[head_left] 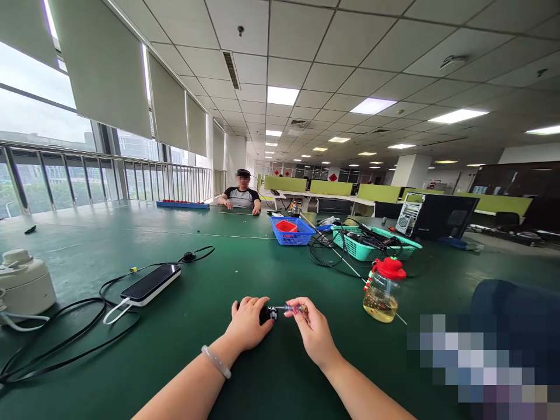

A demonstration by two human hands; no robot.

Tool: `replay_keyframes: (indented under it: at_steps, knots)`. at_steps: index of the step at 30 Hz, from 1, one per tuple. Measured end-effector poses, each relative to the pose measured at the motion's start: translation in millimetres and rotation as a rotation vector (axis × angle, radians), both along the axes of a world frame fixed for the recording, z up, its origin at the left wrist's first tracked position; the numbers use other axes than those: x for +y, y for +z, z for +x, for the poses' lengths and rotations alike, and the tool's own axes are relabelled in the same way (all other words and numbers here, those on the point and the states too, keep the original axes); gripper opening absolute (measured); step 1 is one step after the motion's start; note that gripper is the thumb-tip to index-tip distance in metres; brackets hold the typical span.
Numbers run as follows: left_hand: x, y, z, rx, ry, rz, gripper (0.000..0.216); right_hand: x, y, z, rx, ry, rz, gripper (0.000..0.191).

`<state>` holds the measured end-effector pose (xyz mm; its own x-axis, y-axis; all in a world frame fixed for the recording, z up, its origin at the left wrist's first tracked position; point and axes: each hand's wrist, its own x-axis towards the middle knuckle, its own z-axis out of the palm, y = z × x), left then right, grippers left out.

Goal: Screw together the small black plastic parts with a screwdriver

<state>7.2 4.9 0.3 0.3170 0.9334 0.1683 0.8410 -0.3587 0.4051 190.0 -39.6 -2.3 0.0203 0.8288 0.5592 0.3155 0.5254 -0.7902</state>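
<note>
My left hand (249, 322), with a pale bangle at its wrist, is closed around a small black part (265, 315) with a light metallic end. The fingers hide most of that part, so its kind cannot be made out. My right hand (314, 332) pinches a small screwdriver (296, 308) with a clear handle. Its shaft lies level and points left, its tip at the metallic end of the black part. Whether the tip touches is too small to tell. Both hands are low over the green tabletop (210, 280).
Right of my hands stands a glass jar (381, 297) with a red lid. Beyond are a blue basket (292, 236) and a teal basket (367, 248) with cables. A black-topped device (151, 284) and cables lie left, near a white appliance (27, 286). A person (242, 195) sits at the far edge.
</note>
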Motion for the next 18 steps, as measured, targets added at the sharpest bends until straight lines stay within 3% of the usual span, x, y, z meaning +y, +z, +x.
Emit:
replay_keyframes:
  at_steps: [4,11,18]
  knots:
    - [-0.5,2.2,-2.2,0.028,-0.04,0.039,0.048,-2.8,3.6,0.1,-0.02,0.014,0.059,0.021]
    - [-3.4,4.4,-1.9,0.065,-0.067,0.057,0.03,9.4,1.7,12.8,0.091,-0.177,0.142,0.023]
    - [-11.5,4.9,0.2,0.059,-0.038,0.035,0.025,12.4,-4.0,11.8,0.038,-0.227,0.149,0.021]
